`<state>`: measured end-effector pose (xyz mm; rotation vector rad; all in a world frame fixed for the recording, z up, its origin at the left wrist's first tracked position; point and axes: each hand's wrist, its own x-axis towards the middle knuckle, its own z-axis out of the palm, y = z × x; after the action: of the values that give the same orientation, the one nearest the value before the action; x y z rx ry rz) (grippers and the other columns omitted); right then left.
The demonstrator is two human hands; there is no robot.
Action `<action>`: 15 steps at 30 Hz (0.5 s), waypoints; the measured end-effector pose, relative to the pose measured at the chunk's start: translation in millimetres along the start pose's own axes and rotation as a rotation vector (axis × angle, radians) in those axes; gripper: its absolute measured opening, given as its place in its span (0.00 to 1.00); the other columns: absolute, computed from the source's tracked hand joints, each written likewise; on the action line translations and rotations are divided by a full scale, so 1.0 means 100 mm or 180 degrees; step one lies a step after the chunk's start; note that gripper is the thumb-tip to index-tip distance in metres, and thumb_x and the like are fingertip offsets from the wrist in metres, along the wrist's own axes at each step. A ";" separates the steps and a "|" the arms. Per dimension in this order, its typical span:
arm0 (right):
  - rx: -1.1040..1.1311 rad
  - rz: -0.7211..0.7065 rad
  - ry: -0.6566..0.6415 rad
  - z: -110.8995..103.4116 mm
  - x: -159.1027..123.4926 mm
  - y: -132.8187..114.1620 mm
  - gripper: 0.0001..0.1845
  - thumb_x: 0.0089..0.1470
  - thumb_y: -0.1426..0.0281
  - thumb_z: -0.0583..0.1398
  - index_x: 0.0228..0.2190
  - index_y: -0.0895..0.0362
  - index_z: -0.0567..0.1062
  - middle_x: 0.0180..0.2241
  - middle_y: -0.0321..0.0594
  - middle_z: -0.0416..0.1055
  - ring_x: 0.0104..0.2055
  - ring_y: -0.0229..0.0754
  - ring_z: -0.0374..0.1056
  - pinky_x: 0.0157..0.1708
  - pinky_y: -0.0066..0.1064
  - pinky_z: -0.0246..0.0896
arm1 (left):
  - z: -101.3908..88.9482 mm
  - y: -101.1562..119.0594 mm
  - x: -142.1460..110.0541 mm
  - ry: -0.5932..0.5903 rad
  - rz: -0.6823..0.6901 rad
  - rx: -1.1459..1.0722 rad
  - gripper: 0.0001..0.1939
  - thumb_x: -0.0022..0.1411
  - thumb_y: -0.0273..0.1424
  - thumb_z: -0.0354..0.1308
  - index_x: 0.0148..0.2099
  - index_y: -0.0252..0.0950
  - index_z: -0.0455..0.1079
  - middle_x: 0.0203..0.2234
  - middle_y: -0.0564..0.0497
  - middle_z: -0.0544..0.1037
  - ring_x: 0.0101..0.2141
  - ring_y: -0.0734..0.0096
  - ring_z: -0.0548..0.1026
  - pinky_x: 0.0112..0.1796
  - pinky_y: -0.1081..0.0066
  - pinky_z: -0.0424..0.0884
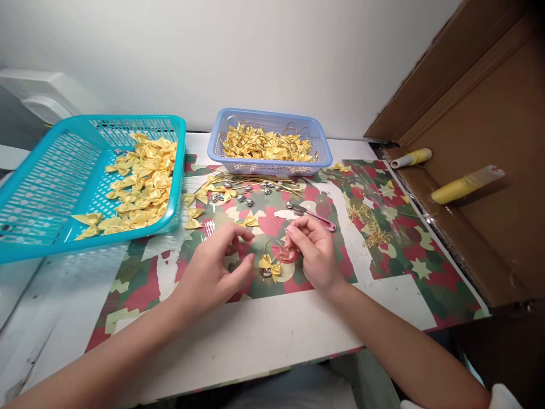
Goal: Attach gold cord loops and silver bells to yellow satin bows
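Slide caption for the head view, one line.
Right hand pinched closed beside a yellow bow, left hand open opposite; teal basket and blue basket hold more bows.

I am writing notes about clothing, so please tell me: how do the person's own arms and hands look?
The left hand and right hand are bare, with no gloves, rings or watch visible. The left forearm and right forearm are uncovered. A white sleeve apparently shows at the lower right corner.

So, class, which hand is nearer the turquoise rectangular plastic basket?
Left. The left hand is right of the basket and closer to the person; the right hand is farther right, past a yellow ribbon bow.
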<state>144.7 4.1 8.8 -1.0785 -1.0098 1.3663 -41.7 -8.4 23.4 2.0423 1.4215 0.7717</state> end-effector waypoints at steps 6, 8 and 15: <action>0.0002 -0.0055 -0.0027 -0.01 0.00 -0.01 0.10 0.54 0.65 0.60 0.26 0.56 0.67 0.18 0.28 0.65 0.17 0.29 0.58 0.18 0.22 0.58 | -0.04 0.08 0.29 -0.0350 0.0506 -0.0224 0.10 0.63 0.28 0.49 0.44 0.38 0.69 0.40 0.48 0.76 0.42 0.65 0.72 0.42 0.65 0.69; -0.0081 -0.0133 -0.0022 -0.03 0.01 -0.02 0.10 0.55 0.64 0.60 0.26 0.55 0.67 0.19 0.29 0.66 0.19 0.29 0.60 0.19 0.22 0.59 | -0.02 0.09 0.48 -0.0306 0.0364 -0.0406 0.09 0.63 0.31 0.51 0.41 0.36 0.70 0.38 0.48 0.76 0.40 0.65 0.73 0.41 0.65 0.70; -0.0337 -0.0499 -0.0194 -0.10 0.07 -0.06 0.07 0.56 0.66 0.59 0.28 0.55 0.69 0.22 0.31 0.68 0.24 0.32 0.64 0.26 0.26 0.64 | 0.06 0.05 1.03 -0.2544 0.0116 -0.1776 0.04 0.59 0.30 0.57 0.37 0.35 0.70 0.31 0.52 0.78 0.33 0.72 0.77 0.33 0.73 0.71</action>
<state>155.5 11.8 12.2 -1.0176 -1.1976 1.2364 -5.4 87.4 38.6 1.6363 0.6249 0.2464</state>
